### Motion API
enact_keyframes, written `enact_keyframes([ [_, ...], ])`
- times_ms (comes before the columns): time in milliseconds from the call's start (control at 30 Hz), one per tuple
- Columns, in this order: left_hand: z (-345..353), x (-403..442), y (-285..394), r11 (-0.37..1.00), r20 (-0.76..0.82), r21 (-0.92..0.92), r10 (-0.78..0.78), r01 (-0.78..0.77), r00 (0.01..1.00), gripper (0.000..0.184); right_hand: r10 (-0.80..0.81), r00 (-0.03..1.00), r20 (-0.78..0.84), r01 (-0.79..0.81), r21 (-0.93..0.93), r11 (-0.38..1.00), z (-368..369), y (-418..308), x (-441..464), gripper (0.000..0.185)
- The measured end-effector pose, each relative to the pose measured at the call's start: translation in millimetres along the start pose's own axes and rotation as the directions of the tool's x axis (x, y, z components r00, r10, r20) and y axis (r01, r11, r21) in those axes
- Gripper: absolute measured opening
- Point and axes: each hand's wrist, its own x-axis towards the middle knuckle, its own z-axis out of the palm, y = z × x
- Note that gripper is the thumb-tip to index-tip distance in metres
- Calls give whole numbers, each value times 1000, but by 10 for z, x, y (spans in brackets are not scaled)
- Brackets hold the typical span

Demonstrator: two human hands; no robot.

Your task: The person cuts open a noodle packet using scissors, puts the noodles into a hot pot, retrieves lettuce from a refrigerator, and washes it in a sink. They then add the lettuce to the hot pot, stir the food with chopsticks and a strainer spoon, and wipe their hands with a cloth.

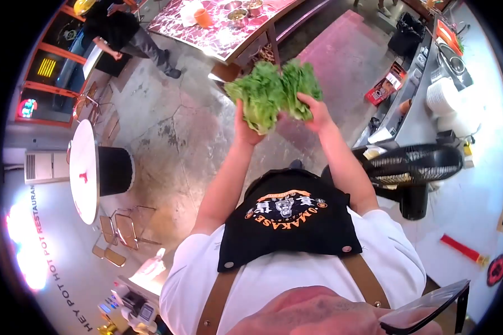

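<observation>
Two bunches of green leafy lettuce are held out in front of my body, side by side and touching near the middle. My left hand (247, 124) is wrapped round the lower side of the left bunch (261, 95), with most of its fingers hidden behind the leaves. The right bunch (299, 84) is in my right hand (317, 113), whose thumb lies across the leaves. Below both hands hangs the black printed apron (288, 209) over my white shirt.
Ahead is a red marbled table (179, 25) with an orange container and metal bowls. A person in dark clothes (117, 28) stands at the upper left. A round white table (84, 172) is on the left. To the right are a black fan (416, 164) and stacked white bowls (442, 96).
</observation>
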Motion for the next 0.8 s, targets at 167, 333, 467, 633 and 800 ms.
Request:
enact_keyframes([
  [167,116,1235,601,996,142,-1,83,-84,986,86,-173,973,153,185,-67,980,462,-797,1078,35],
  [333,-136,2867,735,988,266,-137,-26,65,964,84,-227,971,73,236,-159,958,-48,-1614,2078,40],
  [467,-330,4307,787,982,139,-112,-136,152,981,75,-339,931,-138,299,-248,922,-581,-2263,2672,45],
  [633,-180,5805,709,918,211,-94,-360,385,909,69,-485,686,-543,434,-231,871,-1382,-3084,2839,41],
  [800,-24,7046,509,929,171,31,-369,369,914,67,-490,595,-637,537,-138,832,-2601,-3811,3088,42],
])
